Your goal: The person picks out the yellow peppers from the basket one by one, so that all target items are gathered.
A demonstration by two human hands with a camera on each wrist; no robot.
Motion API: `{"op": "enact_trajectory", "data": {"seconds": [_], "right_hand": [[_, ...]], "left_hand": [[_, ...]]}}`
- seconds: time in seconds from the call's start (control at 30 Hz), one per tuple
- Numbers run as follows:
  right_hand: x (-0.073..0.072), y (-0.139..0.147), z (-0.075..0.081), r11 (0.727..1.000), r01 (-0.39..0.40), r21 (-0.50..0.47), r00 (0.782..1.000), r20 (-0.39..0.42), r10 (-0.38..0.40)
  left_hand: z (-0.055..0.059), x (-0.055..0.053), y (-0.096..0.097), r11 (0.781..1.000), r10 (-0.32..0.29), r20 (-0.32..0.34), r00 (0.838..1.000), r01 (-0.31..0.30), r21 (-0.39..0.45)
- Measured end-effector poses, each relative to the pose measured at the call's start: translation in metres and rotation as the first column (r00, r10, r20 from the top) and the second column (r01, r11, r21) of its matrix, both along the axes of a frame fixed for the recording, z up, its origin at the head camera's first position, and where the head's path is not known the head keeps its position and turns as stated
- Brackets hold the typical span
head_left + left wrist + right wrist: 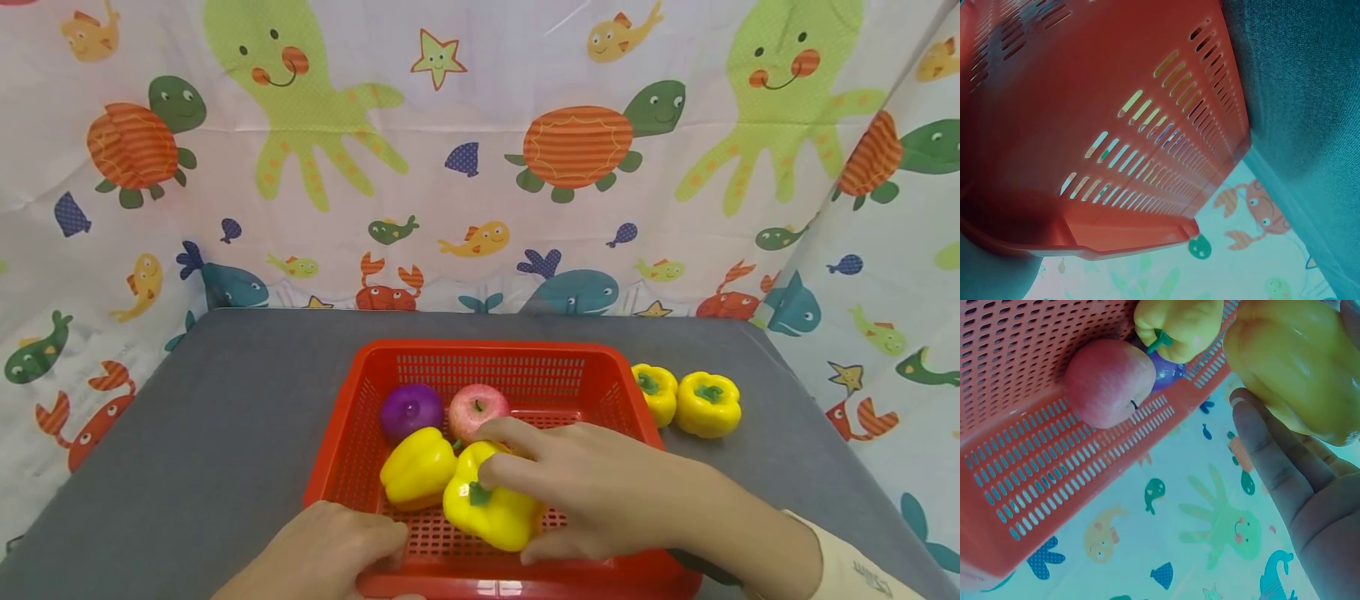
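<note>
Pepper (498, 518) in right hand (581, 485), perhaps aloft, room toward right basket edge (626, 392)

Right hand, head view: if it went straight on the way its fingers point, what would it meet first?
Probably the left yellow pepper in the red basket, next to the held pepper that leads the right hand. Height is unclear, so it might pass above.

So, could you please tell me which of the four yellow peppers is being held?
The front pepper, gripped by the right hand; another pepper lies inside the red basket, and two peppers sit outside it on the grey table.
</note>
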State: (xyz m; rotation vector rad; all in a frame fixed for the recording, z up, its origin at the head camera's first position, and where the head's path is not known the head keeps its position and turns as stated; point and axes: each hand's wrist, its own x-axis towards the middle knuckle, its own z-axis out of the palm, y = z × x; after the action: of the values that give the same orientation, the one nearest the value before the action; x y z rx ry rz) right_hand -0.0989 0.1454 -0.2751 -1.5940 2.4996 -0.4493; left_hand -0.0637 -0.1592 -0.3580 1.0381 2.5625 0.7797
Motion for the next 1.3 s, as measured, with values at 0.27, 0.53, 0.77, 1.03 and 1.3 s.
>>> {"op": "enact_trajectory", "data": {"seconds": [0.27,0.53,0.77,1.03,1.3], "right_hand": [[0.007,0.014,0.003,0.998,0.063,0.004,0.998,0.008,-0.063],[0.011,0.031,0.001,0.989,0.126,-0.074,0.99,0.066,-0.122],[0.016,0.048,0.002,0.968,0.186,-0.169,0.983,0.027,-0.184],[0.024,0.075,0.001,0.921,0.285,-0.266,0.948,-0.067,-0.312],[0.029,0.099,-0.008,0.876,0.356,-0.325,0.891,-0.165,-0.423]], "left_hand": [[0.001,-0.001,0.001,1.0,-0.001,-0.014,1.0,0.0,-0.027],[0.002,0.002,0.002,0.999,0.03,0.08,0.996,-0.033,0.03],[0.0,-0.001,0.001,1.0,0.001,0.031,1.0,-0.001,-0.009],[0.001,-0.001,0.001,1.0,-0.009,0.006,1.0,0.009,-0.026],[0.002,0.001,0.001,1.0,0.02,0.064,0.998,-0.021,0.006]]}}
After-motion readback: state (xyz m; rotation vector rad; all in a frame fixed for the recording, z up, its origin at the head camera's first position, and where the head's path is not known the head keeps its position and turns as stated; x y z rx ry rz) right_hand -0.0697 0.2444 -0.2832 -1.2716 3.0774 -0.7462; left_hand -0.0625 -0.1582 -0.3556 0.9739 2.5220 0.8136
